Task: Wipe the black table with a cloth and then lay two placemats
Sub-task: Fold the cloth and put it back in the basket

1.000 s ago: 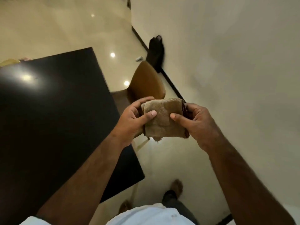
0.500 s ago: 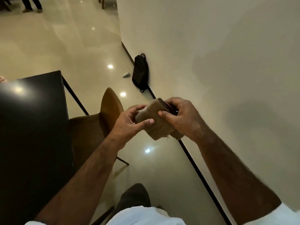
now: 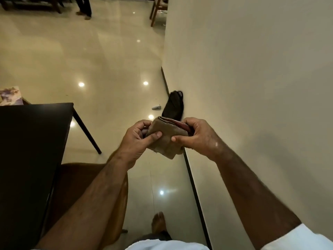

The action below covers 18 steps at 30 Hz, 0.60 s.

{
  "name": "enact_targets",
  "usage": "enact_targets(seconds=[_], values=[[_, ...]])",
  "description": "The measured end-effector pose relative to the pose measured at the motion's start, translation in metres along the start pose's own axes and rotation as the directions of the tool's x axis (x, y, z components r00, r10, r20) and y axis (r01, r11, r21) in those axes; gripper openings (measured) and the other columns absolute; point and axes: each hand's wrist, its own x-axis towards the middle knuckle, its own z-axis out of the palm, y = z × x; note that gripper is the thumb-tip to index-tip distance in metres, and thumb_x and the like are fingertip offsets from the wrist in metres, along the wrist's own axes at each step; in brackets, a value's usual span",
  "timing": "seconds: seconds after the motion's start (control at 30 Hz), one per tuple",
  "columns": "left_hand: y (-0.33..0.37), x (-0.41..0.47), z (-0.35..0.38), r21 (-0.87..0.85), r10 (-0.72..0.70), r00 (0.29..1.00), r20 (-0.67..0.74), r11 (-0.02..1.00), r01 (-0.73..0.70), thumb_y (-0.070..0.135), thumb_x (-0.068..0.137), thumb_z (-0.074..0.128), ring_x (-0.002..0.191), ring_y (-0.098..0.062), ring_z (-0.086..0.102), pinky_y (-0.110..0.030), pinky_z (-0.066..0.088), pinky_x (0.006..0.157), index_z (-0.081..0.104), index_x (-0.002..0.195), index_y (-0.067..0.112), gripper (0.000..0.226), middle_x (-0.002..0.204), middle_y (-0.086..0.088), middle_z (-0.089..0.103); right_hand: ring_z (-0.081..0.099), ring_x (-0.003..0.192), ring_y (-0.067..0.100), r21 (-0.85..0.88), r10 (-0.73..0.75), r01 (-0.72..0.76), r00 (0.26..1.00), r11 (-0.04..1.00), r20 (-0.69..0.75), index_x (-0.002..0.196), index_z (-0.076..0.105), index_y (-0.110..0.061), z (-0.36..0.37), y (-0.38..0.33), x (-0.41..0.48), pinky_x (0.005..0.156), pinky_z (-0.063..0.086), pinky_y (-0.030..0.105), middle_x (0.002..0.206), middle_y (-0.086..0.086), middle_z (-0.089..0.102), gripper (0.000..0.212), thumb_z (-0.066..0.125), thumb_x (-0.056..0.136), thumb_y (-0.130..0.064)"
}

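A folded brown cloth [image 3: 167, 141] with a reddish inner layer is held in front of me over the floor. My left hand [image 3: 137, 139] grips its left side, thumb on top. My right hand [image 3: 196, 137] grips its right side, thumb pressed on the front fold. The black table [image 3: 30, 141] lies to my left, apart from both hands. A patterned sheet [image 3: 10, 96], perhaps a placemat, shows just past the table's far edge.
A brown chair [image 3: 75, 184] is tucked at the table's near side, under my left forearm. A black bag [image 3: 173, 105] leans on the wall [image 3: 252, 87] to my right, a small white object [image 3: 156, 107] beside it. Glossy floor stretches ahead; a person's legs [image 3: 84, 8] stand far off.
My view has swung away from the table toward the floor and wall. Both hands keep hold of the cloth, which now lies flatter and more folded between them.
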Motion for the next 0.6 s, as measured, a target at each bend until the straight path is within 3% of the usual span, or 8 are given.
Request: enact_targets(seconds=[0.03,0.1,0.17,0.23,0.33,0.43,0.53,0.6], values=[[0.003,0.025,-0.006,0.035,0.006,1.000,-0.011,0.999,-0.005,0.020,0.097,0.085,0.121,-0.024,0.075,-0.040,0.066,0.095,0.069,0.131,0.022,0.038,0.121,0.001,0.083,0.078,0.100,0.015,-0.044,-0.019,0.020,1.000,0.999,0.006,0.119,0.074,-0.021,-0.005,-0.005,0.029,0.079,0.070,0.036,0.106,-0.003,0.078,0.034,0.092,0.090,-0.018],[0.006,0.069,-0.023,0.365,0.061,0.996,-0.071,0.931,-0.031,0.039,0.096,0.087,0.136,-0.017,0.066,-0.048,0.057,0.112,0.059,0.146,0.032,0.058,0.141,0.008,0.073,0.076,0.103,0.011,-0.219,-0.077,0.069,0.997,0.973,-0.031,0.126,0.073,-0.027,-0.009,-0.018,0.085,0.083,0.070,0.037,0.111,-0.009,0.077,0.037,0.089,0.093,-0.024],[0.006,0.113,-0.047,0.765,0.121,0.985,-0.120,0.643,0.015,0.062,0.095,0.078,0.150,-0.020,0.052,-0.052,0.047,0.120,0.041,0.163,0.037,0.082,0.163,0.008,0.057,0.073,0.099,0.010,-0.463,-0.173,0.129,0.983,0.877,-0.055,0.129,0.072,-0.030,-0.011,-0.030,0.144,0.084,0.067,0.036,0.112,-0.010,0.076,0.036,0.084,0.096,-0.035],[0.003,0.154,-0.070,0.914,0.185,0.971,-0.150,0.402,0.065,0.071,0.097,0.068,0.157,-0.026,0.044,-0.056,0.042,0.120,0.032,0.170,0.031,0.091,0.172,0.003,0.045,0.071,0.096,0.017,-0.698,-0.268,0.172,0.963,0.695,-0.030,0.125,0.070,-0.027,-0.006,-0.037,0.203,0.079,0.063,0.039,0.112,-0.008,0.073,0.033,0.077,0.098,-0.045],[-0.002,0.219,-0.105,0.949,0.223,0.950,-0.219,0.275,0.154,0.073,0.099,0.058,0.160,-0.031,0.040,-0.058,0.043,0.120,0.029,0.171,0.025,0.092,0.176,-0.003,0.039,0.068,0.096,0.026,-0.834,-0.423,0.251,0.906,0.491,0.024,0.120,0.067,-0.023,0.001,-0.044,0.301,0.076,0.059,0.041,0.113,-0.003,0.071,0.036,0.065,0.103,-0.054],[0.001,0.274,-0.136,0.931,0.189,0.922,-0.337,0.215,0.296,0.074,0.101,0.054,0.166,-0.034,0.030,-0.058,0.036,0.126,0.024,0.174,0.024,0.093,0.181,-0.005,0.030,0.066,0.093,0.029,-0.840,-0.509,0.341,0.856,0.423,0.091,0.115,0.068,-0.019,0.008,-0.050,0.390,0.073,0.055,0.041,0.110,0.001,0.071,0.046,0.052,0.100,-0.059],[0.012,0.321,-0.165,0.879,0.188,0.864,-0.467,0.205,0.430,0.077,0.102,0.048,0.169,-0.035,0.022,-0.059,0.032,0.130,0.019,0.176,0.023,0.096,0.184,-0.006,0.022,0.067,0.091,0.030,-0.793,-0.605,0.449,0.786,0.412,0.130,0.109,0.067,-0.017,0.019,-0.060,0.480,0.069,0.048,0.038,0.105,0.002,0.072,0.040,0.061,0.101,-0.056],[0.017,0.345,-0.190,0.844,0.190,0.825,-0.532,0.197,0.499,0.080,0.101,0.046,0.169,-0.035,0.020,-0.060,0.030,0.131,0.017,0.176,0.024,0.097,0.184,-0.006,0.021,0.071,0.100,0.033,-0.766,-0.697,0.533,0.699,0.358,0.161,0.105,0.070,-0.014,0.035,-0.068,0.536,0.072,0.053,0.040,0.113,0.005,0.075,0.038,0.071,0.101,-0.052]])
